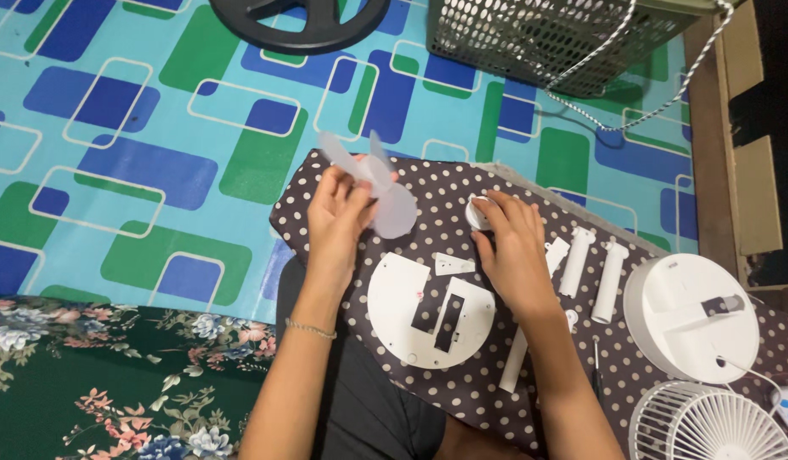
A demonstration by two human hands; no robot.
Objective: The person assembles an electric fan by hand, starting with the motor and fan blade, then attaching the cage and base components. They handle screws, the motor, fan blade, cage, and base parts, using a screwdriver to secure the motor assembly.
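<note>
My left hand [336, 217] holds a translucent white fan blade [379, 183] above the far left edge of a brown polka-dot cloth [428, 183]. My right hand [513, 247] rests on the cloth, fingers closed over a small white round part [475, 213]. Just in front of both hands lies a white round base plate [407, 311] with dark rectangular cut-outs and a small white rectangular piece [454, 265] beside it.
Two white tubes [611, 277] and a flat white strip [515, 362] lie right of my hand. A white round fan body [692, 315] and a white grille [709, 426] sit at the right. A black ring [300, 25] and mesh basket [539, 38] lie on the patterned mat.
</note>
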